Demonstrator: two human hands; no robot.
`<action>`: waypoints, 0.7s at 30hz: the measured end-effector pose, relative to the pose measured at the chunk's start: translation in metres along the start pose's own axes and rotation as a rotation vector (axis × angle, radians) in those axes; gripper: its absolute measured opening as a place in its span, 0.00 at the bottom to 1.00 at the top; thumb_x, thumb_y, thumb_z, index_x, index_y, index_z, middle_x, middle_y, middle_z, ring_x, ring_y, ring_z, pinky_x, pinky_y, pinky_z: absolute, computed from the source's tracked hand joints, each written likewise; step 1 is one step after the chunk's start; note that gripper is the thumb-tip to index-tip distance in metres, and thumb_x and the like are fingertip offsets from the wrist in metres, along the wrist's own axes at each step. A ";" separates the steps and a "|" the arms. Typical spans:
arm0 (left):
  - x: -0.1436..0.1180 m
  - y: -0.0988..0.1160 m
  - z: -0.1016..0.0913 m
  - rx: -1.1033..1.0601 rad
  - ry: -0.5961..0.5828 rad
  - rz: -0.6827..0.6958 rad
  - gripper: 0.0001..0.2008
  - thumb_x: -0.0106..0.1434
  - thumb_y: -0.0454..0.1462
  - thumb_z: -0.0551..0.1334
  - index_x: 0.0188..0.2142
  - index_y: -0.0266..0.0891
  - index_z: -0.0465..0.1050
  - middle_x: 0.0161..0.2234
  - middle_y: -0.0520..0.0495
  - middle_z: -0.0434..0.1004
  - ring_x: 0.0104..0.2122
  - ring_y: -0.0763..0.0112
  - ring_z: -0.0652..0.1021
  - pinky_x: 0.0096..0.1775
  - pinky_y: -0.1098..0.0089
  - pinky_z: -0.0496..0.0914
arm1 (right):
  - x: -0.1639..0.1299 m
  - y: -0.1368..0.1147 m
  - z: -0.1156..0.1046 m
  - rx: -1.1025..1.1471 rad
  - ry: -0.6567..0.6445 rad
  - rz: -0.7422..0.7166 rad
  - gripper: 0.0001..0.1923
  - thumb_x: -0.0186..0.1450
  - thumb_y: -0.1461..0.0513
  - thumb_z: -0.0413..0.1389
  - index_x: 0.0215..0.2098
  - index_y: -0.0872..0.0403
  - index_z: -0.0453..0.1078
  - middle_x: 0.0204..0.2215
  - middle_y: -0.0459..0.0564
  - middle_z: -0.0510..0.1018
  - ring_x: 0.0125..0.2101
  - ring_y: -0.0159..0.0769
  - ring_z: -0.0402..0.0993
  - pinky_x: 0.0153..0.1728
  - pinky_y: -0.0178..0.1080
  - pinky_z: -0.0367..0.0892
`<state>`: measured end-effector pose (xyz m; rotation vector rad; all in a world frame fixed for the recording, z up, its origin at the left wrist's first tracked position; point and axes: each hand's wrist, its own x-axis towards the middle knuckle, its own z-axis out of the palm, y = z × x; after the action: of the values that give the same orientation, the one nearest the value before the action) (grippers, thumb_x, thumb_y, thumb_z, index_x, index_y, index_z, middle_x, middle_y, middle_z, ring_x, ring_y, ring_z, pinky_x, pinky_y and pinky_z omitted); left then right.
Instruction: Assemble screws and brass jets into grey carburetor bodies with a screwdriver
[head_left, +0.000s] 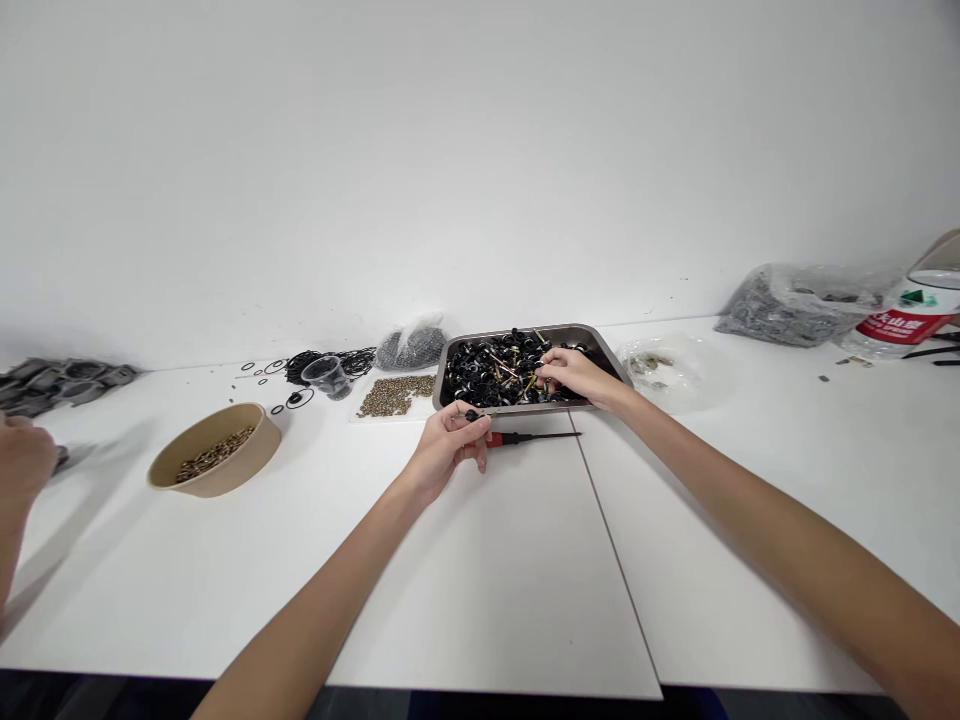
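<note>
My left hand [452,445] is closed in a pinch on a small black part [472,415] just in front of the metal tray [517,408]. A screwdriver [517,438] with a red and black handle lies on the table by that hand, its shaft pointing right; my fingers partly cover the handle. My right hand [574,375] reaches over the tray's right side with its fingertips together among the heaped black parts [487,368]. Whatever those fingertips grip is too small to make out. Several brass-coloured screws lie among the black parts.
Left of the tray are small brass pieces [394,396], a plastic cup [326,377], black rings [300,398] and a paper bowl [259,455]. Plastic bags [667,370] and a cut bottle [904,315] stand right. Another person's hand [22,460] is at far left.
</note>
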<state>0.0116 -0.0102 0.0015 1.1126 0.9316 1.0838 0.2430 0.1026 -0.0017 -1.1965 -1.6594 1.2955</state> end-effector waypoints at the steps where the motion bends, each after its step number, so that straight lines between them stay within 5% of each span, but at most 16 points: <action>1: 0.000 0.000 0.000 0.001 0.000 -0.002 0.18 0.54 0.43 0.71 0.32 0.37 0.64 0.24 0.51 0.73 0.17 0.73 0.72 0.20 0.69 0.69 | 0.000 -0.001 0.000 0.008 0.001 0.003 0.03 0.61 0.66 0.55 0.33 0.56 0.64 0.28 0.47 0.76 0.24 0.28 0.68 0.27 0.30 0.62; 11: 0.000 -0.001 0.000 0.006 0.002 -0.002 0.16 0.55 0.41 0.70 0.32 0.37 0.64 0.24 0.51 0.73 0.17 0.73 0.72 0.21 0.69 0.69 | 0.003 -0.002 -0.008 0.290 0.023 0.096 0.07 0.65 0.61 0.57 0.34 0.57 0.66 0.31 0.51 0.77 0.26 0.29 0.69 0.27 0.30 0.64; 21: 0.000 -0.001 0.001 0.007 -0.005 0.003 0.16 0.56 0.42 0.69 0.32 0.37 0.64 0.24 0.51 0.72 0.17 0.72 0.72 0.20 0.69 0.69 | 0.010 0.001 -0.028 0.730 0.046 0.268 0.12 0.68 0.55 0.48 0.32 0.55 0.60 0.29 0.52 0.74 0.26 0.33 0.68 0.28 0.35 0.66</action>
<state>0.0127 -0.0109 0.0009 1.1221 0.9304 1.0804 0.2654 0.1207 0.0042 -0.9871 -0.8613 1.8064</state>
